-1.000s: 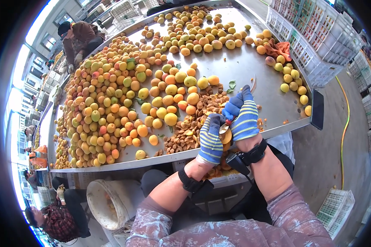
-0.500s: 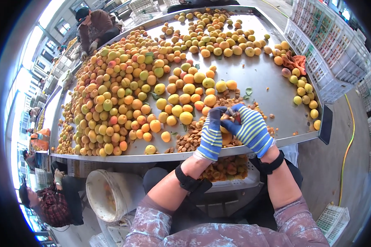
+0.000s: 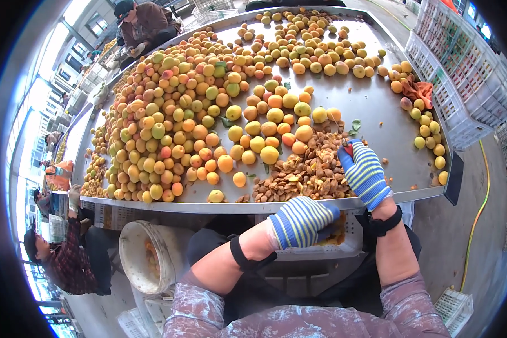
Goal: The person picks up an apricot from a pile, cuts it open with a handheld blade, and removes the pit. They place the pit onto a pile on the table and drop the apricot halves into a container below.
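My left hand (image 3: 304, 223), in a blue-and-yellow striped glove, is over the white crate (image 3: 350, 239) below the table's front edge. Its fingers are bent downward, thumb apart from them, and nothing shows between them. In the crate lies orange fruit flesh (image 3: 337, 234), partly covered by that hand. My right hand (image 3: 366, 172), gloved alike, is above the table beside a heap of brown fruit pits (image 3: 304, 176). Its fingers are closed around a small reddish, dark object (image 3: 348, 148), mostly hidden by the glove. Whole apricots (image 3: 270, 130) lie just beyond the pits.
A large pile of apricots (image 3: 158, 129) covers the left of the metal table (image 3: 349, 101). Stacked white crates (image 3: 462, 73) stand at the right, near an orange cloth (image 3: 417, 93). A white bucket (image 3: 146, 259) stands below left. Co-workers (image 3: 143, 28) sit along the left.
My hands, together over the pits before, have separated. The left has come down toward me over the crate; the right has moved right. The near-left co-worker has raised an arm to the table.
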`<state>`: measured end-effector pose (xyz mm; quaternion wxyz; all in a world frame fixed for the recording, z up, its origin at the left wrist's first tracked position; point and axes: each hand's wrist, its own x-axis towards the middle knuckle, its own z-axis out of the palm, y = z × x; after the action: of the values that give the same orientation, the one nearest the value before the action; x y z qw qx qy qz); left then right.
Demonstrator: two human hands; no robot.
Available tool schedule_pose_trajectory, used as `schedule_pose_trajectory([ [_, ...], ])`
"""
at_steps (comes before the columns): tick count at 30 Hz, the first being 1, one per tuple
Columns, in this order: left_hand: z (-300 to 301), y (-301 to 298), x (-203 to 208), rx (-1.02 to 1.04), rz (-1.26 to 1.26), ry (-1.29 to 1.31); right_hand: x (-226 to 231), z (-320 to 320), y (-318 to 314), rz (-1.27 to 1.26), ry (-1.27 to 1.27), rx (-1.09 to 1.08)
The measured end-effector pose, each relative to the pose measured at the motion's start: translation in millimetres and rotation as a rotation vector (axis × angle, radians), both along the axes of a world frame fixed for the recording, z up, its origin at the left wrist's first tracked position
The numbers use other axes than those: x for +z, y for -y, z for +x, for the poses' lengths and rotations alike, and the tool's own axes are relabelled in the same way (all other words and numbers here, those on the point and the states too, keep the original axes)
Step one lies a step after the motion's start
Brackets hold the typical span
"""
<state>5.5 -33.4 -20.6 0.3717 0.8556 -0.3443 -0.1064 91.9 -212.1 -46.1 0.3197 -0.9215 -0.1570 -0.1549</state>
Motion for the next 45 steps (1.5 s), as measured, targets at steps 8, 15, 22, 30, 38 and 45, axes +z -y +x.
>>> schedule_pose_trajectory([
  [8, 0, -8, -3, -0.114, 0.013, 0.161, -7, -2, -21, 0.524, -0.156, 0.152],
  [15, 15, -7, -34, 0.446, -0.206, -0.220, 25, -22, -40, 1.204, -0.562, 0.398],
  [22, 14, 4, -28, 0.475, -0.765, -0.779, 28, -27, -40, 1.267, -0.585, 0.406],
  [30, 34, -1, -20, 0.435, -0.488, -0.275, 24, -24, -20, 1.173, -0.471, 0.213],
  [38, 72, -78, -43, 0.691, 0.486, 0.531, 18, -20, -14, 1.126, -0.474, 0.130],
  [45, 70, -69, -37, 0.660, 0.602, 0.293, 11, -20, -24, 1.043, -0.490, 0.129],
])
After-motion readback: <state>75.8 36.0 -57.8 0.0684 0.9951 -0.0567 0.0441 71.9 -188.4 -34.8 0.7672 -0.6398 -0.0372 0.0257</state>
